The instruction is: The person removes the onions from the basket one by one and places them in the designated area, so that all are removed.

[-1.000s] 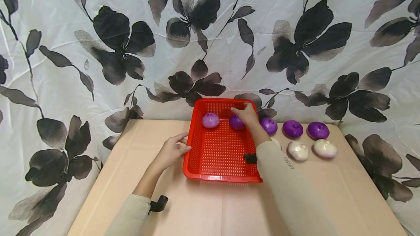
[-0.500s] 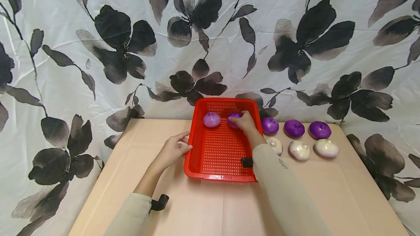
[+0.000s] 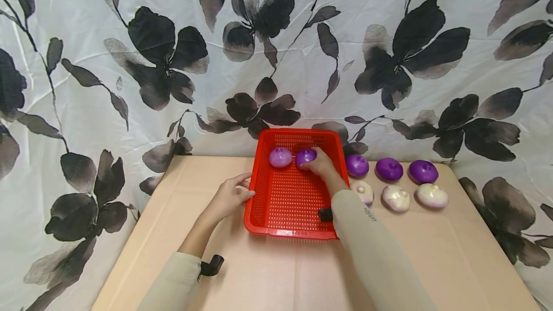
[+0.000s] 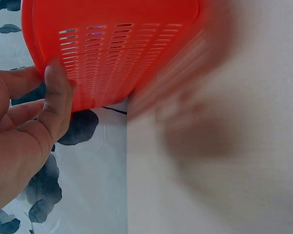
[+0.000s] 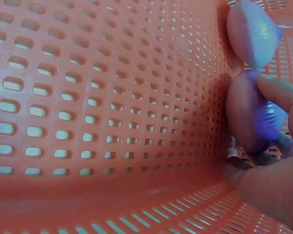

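My left hand [image 3: 229, 198] holds the left side of a red plastic basket [image 3: 276, 232], its fingertips against the rim and outer wall in the left wrist view. Inside the basket, my right hand [image 3: 321, 164] grips a purple onion [image 3: 305, 157] near the far end. In the right wrist view the thumb and fingers lie around this onion [image 5: 254, 114]. Just left of it, a paler purple onion [image 3: 281, 157] sits in the basket. The far side of the gripped onion and some right-hand fingertips are hidden.
Right of the basket, several purple onions [image 3: 389, 169] form a back row. White onions [image 3: 395, 198] lie in front of them on the light tabletop [image 3: 207, 287]. A floral cloth [image 3: 328, 13] hangs behind the table.
The right hand has shifted slightly left with the purple onion, bringing it nearer the paler one, and come lower onto it. The left hand keeps its place at the basket.
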`<state>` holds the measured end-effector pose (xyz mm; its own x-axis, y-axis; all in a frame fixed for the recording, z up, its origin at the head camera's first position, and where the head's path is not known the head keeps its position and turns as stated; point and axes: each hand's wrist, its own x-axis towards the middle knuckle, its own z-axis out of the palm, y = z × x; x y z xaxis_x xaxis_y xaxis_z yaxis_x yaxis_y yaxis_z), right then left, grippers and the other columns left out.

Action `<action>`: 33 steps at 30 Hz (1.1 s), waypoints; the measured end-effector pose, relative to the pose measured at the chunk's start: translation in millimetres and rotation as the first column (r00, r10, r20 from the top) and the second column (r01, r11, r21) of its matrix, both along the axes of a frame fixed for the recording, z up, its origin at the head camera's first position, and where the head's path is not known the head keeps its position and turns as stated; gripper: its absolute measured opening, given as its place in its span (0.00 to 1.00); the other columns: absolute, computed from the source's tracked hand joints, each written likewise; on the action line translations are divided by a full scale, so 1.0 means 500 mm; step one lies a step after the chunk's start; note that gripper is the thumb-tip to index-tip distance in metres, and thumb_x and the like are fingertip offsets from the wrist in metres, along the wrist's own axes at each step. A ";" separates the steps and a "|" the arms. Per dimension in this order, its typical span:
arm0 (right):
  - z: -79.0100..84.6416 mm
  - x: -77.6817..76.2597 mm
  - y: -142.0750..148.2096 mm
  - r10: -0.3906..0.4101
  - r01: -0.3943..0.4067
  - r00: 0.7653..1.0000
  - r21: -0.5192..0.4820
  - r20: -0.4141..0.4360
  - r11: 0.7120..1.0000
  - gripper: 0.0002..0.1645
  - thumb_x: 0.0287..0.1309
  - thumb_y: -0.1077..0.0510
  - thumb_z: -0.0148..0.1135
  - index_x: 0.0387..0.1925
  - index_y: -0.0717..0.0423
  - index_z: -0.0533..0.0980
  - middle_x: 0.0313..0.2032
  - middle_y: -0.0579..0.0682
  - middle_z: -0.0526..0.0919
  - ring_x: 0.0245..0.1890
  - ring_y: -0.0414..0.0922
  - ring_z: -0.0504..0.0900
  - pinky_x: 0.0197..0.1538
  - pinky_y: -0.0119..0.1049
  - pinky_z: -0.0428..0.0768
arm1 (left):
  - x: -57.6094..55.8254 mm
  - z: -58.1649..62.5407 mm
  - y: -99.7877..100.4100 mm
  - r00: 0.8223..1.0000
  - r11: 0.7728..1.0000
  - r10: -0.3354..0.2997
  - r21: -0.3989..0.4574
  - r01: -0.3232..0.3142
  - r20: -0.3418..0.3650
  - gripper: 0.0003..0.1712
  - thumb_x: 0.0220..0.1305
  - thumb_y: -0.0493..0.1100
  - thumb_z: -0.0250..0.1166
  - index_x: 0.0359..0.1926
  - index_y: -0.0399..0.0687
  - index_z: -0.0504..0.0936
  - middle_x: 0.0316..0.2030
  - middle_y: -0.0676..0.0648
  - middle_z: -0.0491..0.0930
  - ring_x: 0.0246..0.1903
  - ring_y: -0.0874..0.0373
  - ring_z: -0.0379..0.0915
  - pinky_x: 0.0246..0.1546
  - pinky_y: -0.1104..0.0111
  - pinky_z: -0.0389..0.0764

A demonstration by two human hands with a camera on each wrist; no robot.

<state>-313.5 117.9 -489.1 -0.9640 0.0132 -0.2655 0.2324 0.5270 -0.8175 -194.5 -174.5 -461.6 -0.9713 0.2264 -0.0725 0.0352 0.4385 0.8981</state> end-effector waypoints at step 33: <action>0.077 -0.005 0.045 0.053 -0.050 0.993 0.027 -0.106 0.998 0.50 0.59 0.54 0.73 0.77 0.59 0.58 0.72 0.66 0.66 0.70 0.65 0.69 0.74 0.59 0.68 | 0.005 0.009 0.006 1.000 1.000 -0.005 0.013 0.005 0.001 0.37 0.66 0.29 0.66 0.74 0.34 0.66 0.49 0.34 0.80 0.32 0.58 0.83 0.38 0.45 0.88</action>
<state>-315.9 140.6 -450.5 -0.9864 -0.0320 -0.1615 0.1167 0.5561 -0.8229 -192.1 -171.5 -457.1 -0.9700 0.2325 -0.0707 0.0363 0.4262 0.9039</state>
